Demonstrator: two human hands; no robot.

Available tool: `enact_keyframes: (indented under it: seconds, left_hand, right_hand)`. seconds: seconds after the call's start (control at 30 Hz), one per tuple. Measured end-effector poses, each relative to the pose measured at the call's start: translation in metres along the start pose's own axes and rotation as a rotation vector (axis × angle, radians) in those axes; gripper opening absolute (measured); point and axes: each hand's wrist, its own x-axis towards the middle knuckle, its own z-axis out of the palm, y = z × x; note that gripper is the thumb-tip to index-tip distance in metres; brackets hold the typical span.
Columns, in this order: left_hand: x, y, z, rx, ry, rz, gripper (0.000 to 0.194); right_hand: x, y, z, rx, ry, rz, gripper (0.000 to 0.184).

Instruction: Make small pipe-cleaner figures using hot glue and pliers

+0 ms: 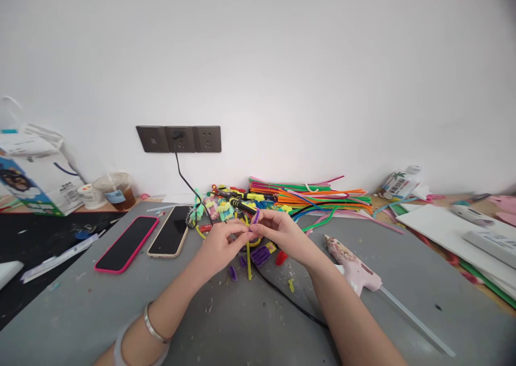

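Observation:
Fingertips meet at the centre of the head view, where my left hand (223, 245) and my right hand (284, 234) are both closed in a pinch. A short purple pipe cleaner (257, 216) sticks up from between the fingers of my right hand. What my left fingertips grip at the meeting point is hidden. Below the fingers a yellow-green pipe cleaner (249, 261) runs down toward the table; whether it is held I cannot tell. Purple coiled pieces (261, 255) and a red piece (281, 257) lie just under my right hand.
Behind the hands lie pliers (234, 198) and bundled coloured pipe cleaners (318, 198). A pink glue gun (355, 266) rests at right, its black cord (288, 296) crossing the table. Two phones (128, 243) (171, 231) and a drink cup (116, 191) stand left; a white bottle (401, 183) is back right.

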Motion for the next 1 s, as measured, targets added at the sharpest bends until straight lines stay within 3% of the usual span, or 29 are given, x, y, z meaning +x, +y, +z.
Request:
enact_keyframes:
  seconds: [0.13, 0.33, 0.5, 0.67, 0.83, 1.0]
  left_hand:
    - [0.001, -0.005, 0.001, -0.156, 0.053, -0.091, 0.022]
    - [0.003, -0.006, 0.007, -0.825, 0.188, -0.34, 0.033]
    - [0.0, -0.001, 0.017, -1.173, 0.198, -0.417, 0.034]
    - [-0.001, 0.0, 0.015, -1.157, 0.162, -0.429, 0.034]
    - [0.003, -0.003, 0.007, -1.013, 0.217, -0.399, 0.037]
    - [0.001, -0.002, 0.004, -0.76, 0.082, -0.315, 0.04]
  right_hand:
    - [0.001, 0.002, 0.001, -0.08, 0.073, -0.059, 0.035]
    - [-0.002, -0.002, 0.015, -0.353, 0.282, -0.517, 0.012]
    - [-0.009, -0.002, 0.026, -0.54, 0.321, -0.685, 0.015]
    - [-0.01, 0.0, 0.022, -0.636, 0.315, -0.705, 0.013]
    - [-0.008, -0.006, 0.015, -0.501, 0.188, -0.622, 0.008]
    - [-0.008, -0.015, 0.011, -0.338, 0.149, -0.494, 0.014]
